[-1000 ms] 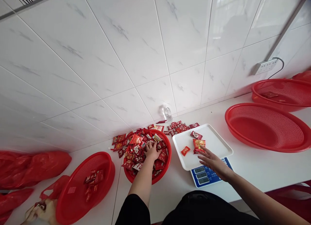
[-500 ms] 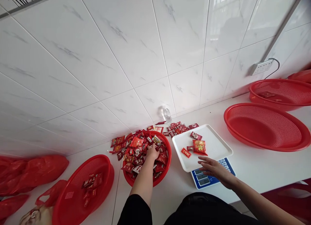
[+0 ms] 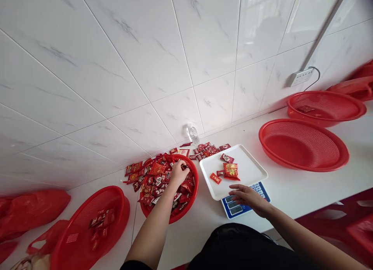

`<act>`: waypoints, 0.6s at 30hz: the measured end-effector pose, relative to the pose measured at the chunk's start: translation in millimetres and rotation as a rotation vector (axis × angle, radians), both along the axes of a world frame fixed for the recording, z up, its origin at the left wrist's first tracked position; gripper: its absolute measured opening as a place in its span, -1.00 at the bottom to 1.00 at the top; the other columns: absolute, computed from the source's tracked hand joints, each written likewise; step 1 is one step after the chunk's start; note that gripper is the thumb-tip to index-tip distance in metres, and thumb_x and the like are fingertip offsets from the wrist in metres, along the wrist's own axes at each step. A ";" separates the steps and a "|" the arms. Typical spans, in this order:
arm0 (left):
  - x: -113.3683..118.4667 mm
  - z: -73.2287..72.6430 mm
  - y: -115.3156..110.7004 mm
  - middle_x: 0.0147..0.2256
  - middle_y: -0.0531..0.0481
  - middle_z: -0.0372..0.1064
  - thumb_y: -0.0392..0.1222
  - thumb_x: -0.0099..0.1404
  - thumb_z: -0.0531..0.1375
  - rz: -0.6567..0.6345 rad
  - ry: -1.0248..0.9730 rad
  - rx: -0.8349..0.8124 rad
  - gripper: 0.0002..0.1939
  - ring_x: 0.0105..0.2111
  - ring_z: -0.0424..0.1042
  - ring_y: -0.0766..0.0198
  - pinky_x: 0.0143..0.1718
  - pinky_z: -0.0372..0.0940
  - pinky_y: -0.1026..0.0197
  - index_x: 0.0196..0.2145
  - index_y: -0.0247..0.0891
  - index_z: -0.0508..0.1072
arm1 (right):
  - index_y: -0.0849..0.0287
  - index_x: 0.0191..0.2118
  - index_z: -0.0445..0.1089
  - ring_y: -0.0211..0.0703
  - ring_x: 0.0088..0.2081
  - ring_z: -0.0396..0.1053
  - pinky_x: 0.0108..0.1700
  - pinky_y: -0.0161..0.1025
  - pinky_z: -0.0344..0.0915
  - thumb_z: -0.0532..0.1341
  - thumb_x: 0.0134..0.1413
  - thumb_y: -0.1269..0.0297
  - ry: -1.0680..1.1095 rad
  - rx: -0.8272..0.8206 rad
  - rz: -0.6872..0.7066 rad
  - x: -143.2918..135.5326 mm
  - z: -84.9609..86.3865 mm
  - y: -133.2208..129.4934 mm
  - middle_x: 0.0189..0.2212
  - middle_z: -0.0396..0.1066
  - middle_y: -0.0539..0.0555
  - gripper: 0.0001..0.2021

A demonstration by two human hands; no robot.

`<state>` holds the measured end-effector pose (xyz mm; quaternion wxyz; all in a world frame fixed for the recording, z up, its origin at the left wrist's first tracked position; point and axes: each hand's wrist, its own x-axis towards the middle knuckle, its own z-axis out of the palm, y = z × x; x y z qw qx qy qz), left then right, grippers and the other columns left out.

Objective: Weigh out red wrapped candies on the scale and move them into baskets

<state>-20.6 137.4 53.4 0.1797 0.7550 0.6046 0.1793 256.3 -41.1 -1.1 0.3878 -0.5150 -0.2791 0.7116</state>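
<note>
My left hand (image 3: 178, 173) is over the round red basket (image 3: 196, 188) full of small red snack packets (image 3: 159, 180). Its fingers curl together in a pinch; what they hold, if anything, is hidden from me. My right hand (image 3: 247, 198) hovers with fingers apart, holding nothing, over the front edge of a white tray (image 3: 250, 165). The tray rests on a blue digital scale (image 3: 237, 209). On it lie a larger red-and-gold packet (image 3: 232, 171), a small orange-red packet (image 3: 215, 178), a dark red packet (image 3: 227, 158) and a tiny red one (image 3: 220, 173).
Loose red packets (image 3: 206, 149) and a clear plastic bottle (image 3: 192, 134) are by the wall. A red basket (image 3: 116, 223) with a few packets stands at left, beside red plastic bags (image 3: 35, 211). Two red baskets (image 3: 303, 165) sit at right, below a power strip (image 3: 301, 77).
My left hand has risen from among the packets toward the basket's far side, its fingers now curled together. My right hand stays open by the tray. The whole view has shifted slightly.
</note>
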 end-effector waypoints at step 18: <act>99.5 -56.6 -53.3 0.11 -0.17 0.13 -0.28 0.08 0.22 -0.401 -0.376 -0.279 -0.39 0.14 0.13 0.10 0.15 0.08 0.03 0.10 -0.19 0.19 | -0.03 0.15 0.20 0.05 0.20 0.02 0.13 -0.02 0.11 0.07 0.11 0.19 -1.179 0.668 0.236 -0.8 -19.8 32.4 0.20 0.09 0.08 -0.55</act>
